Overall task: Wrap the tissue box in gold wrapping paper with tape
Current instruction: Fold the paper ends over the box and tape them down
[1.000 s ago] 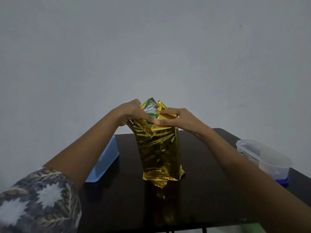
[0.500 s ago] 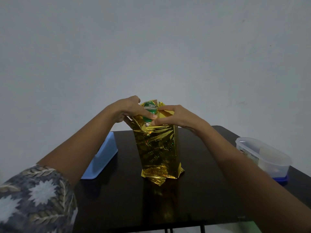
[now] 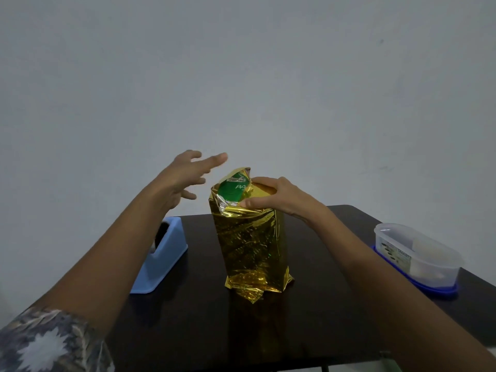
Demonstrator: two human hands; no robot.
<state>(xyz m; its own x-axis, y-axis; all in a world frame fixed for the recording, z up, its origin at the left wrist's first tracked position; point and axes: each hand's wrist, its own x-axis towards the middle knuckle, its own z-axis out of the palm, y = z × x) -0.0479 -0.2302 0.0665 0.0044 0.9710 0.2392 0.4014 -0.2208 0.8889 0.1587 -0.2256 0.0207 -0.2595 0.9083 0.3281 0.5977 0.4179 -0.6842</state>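
Note:
The tissue box (image 3: 232, 190) stands on end in the middle of the dark table (image 3: 308, 318), sheathed in gold wrapping paper (image 3: 251, 245). Its green top still shows through the open paper end. My right hand (image 3: 276, 196) grips the folded gold paper at the top right of the box, thumb in front and fingers over the top. My left hand (image 3: 185, 178) hovers in the air to the left of the box top, fingers spread, holding nothing. A blue tape dispenser (image 3: 163, 257) sits on the table under my left forearm.
A clear plastic container (image 3: 414, 252) on a blue lid stands at the table's right edge. Crumpled gold paper (image 3: 257, 287) flares out at the foot of the box. A plain grey wall rises behind the table.
My left hand has let go of the paper at the box top and lifted away to the left with fingers spread. The right hand keeps its hold on the top fold.

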